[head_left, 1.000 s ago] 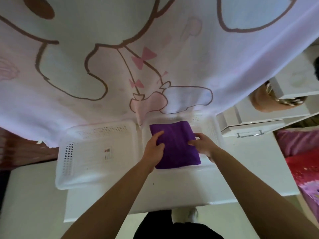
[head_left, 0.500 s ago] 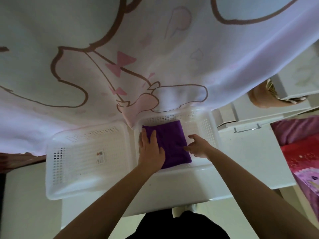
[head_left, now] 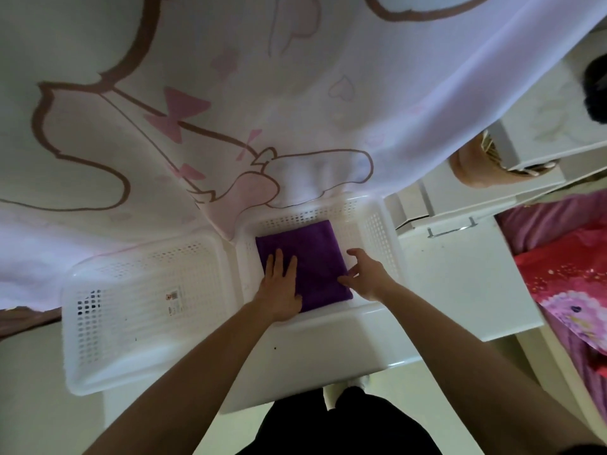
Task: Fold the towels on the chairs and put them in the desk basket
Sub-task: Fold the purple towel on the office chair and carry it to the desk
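A folded purple towel (head_left: 308, 254) lies flat in the right white perforated basket (head_left: 377, 231) on the white desk. My left hand (head_left: 279, 287) presses flat on the towel's near left part, fingers straight. At the towel's near right corner my right hand (head_left: 368, 274) has its fingers spread and relaxed, fingertips touching the cloth's edge.
A second white basket (head_left: 131, 290) holding nothing sits to the left, touching the first. A pink and white cartoon curtain (head_left: 262, 93) hangs over the baskets' far side. A white drawer unit (head_left: 460, 257) stands on the right, and a pink and red bedspread (head_left: 565, 274) lies beyond it.
The towel went from being held over the basket to lying flat inside it. My left hand flattened onto it, and my right hand let go and opened at the corner.
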Action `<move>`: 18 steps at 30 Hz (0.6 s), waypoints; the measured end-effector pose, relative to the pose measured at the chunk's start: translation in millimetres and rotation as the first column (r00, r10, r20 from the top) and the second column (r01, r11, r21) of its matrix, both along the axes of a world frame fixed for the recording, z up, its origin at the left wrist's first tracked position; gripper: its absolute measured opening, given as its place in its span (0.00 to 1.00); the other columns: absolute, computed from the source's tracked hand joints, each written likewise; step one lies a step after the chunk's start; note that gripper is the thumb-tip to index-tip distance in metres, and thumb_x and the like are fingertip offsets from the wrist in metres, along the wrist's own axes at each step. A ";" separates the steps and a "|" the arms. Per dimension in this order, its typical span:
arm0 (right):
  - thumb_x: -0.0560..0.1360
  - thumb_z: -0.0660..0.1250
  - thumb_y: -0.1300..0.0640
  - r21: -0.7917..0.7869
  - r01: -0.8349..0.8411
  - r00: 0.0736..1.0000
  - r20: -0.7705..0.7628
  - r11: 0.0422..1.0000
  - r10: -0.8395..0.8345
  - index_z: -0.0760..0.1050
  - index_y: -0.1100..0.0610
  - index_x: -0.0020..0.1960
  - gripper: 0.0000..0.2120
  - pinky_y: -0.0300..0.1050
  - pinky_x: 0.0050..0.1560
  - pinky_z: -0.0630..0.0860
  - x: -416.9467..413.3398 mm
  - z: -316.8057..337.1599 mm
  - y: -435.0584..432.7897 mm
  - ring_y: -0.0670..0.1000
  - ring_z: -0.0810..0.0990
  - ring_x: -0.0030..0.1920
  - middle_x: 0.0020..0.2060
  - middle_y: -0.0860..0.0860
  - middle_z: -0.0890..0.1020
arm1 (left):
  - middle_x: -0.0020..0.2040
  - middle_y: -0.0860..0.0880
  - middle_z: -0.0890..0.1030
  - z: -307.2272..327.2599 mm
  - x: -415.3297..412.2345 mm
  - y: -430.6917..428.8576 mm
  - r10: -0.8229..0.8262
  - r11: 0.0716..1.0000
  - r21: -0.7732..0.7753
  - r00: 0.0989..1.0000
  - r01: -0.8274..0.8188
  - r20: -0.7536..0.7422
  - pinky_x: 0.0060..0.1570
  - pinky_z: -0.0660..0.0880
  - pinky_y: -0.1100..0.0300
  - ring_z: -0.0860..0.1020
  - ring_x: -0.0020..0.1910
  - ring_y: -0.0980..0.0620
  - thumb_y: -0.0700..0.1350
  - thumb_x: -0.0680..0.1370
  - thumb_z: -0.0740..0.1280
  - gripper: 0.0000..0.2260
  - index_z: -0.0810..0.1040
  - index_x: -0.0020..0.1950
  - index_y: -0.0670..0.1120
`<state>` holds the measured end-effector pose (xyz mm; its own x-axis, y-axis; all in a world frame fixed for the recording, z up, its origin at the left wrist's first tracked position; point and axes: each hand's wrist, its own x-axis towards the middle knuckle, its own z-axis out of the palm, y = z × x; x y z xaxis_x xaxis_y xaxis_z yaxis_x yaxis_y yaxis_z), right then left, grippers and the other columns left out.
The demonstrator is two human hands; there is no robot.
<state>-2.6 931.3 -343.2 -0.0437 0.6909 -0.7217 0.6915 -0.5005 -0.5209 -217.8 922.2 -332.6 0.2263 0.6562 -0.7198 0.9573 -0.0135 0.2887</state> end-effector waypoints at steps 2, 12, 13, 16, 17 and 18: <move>0.76 0.72 0.51 0.061 -0.174 0.980 0.112 0.983 0.166 0.54 0.53 0.79 0.39 0.48 0.60 0.75 1.1 6.5 4.1 0.57 0.78 0.60 0.67 0.57 0.75 | 0.78 0.39 0.32 1.2 0.1 -0.1 -0.037 0.999 -0.001 0.999 0.037 -0.001 0.77 0.44 0.46 0.34 0.77 0.39 0.49 0.79 0.64 0.41 0.38 0.80 0.45; 0.65 0.80 0.43 -0.067 -0.886 0.352 0.548 0.459 0.759 0.37 0.52 0.81 0.63 0.55 0.75 0.63 -32.8 11.4 43.4 0.59 0.42 0.80 0.79 0.60 0.35 | 0.79 0.35 0.40 2.3 -9.1 24.5 -0.286 0.942 0.094 0.918 0.321 -0.274 0.78 0.47 0.45 0.43 0.79 0.36 0.60 0.68 0.76 0.58 0.39 0.79 0.39; 0.70 0.76 0.45 -0.044 -0.874 0.384 0.546 0.483 0.745 0.38 0.52 0.82 0.57 0.55 0.74 0.64 -32.7 7.7 43.2 0.59 0.42 0.80 0.79 0.60 0.36 | 0.79 0.35 0.41 0.6 -8.9 25.1 -0.291 0.939 0.102 0.915 0.329 -0.279 0.78 0.47 0.45 0.43 0.79 0.36 0.61 0.68 0.76 0.58 0.39 0.79 0.39; 0.74 0.73 0.50 -0.006 -0.846 0.454 0.516 0.533 0.727 0.38 0.51 0.82 0.52 0.55 0.74 0.63 -33.5 3.4 43.8 0.58 0.40 0.80 0.79 0.59 0.35 | 0.79 0.35 0.41 0.3 -9.2 27.6 -0.289 0.936 0.121 0.918 0.331 -0.273 0.77 0.47 0.45 0.44 0.79 0.36 0.60 0.67 0.76 0.58 0.39 0.79 0.39; 0.69 0.78 0.49 -0.024 -0.839 0.459 0.507 0.544 0.730 0.38 0.51 0.82 0.58 0.55 0.75 0.63 -33.8 4.0 43.2 0.58 0.39 0.80 0.79 0.58 0.34 | 0.79 0.35 0.41 1.3 -9.4 27.9 -0.293 0.936 0.117 0.918 0.333 -0.266 0.77 0.47 0.45 0.43 0.79 0.36 0.60 0.68 0.76 0.58 0.39 0.79 0.39; 0.65 0.81 0.48 -0.048 -0.830 0.464 0.494 0.556 0.735 0.37 0.50 0.81 0.63 0.55 0.76 0.62 -34.3 7.4 42.7 0.58 0.39 0.80 0.79 0.57 0.34 | 0.79 0.35 0.41 3.6 -9.9 28.1 -0.295 0.938 0.108 0.923 0.329 -0.247 0.77 0.47 0.45 0.43 0.79 0.36 0.59 0.69 0.76 0.57 0.40 0.79 0.39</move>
<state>-36.9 974.0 -335.8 -0.3701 0.6316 -0.6812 0.8976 0.4320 -0.0872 -227.7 950.3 -329.0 0.2811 0.6792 -0.6779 0.9369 -0.3474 0.0405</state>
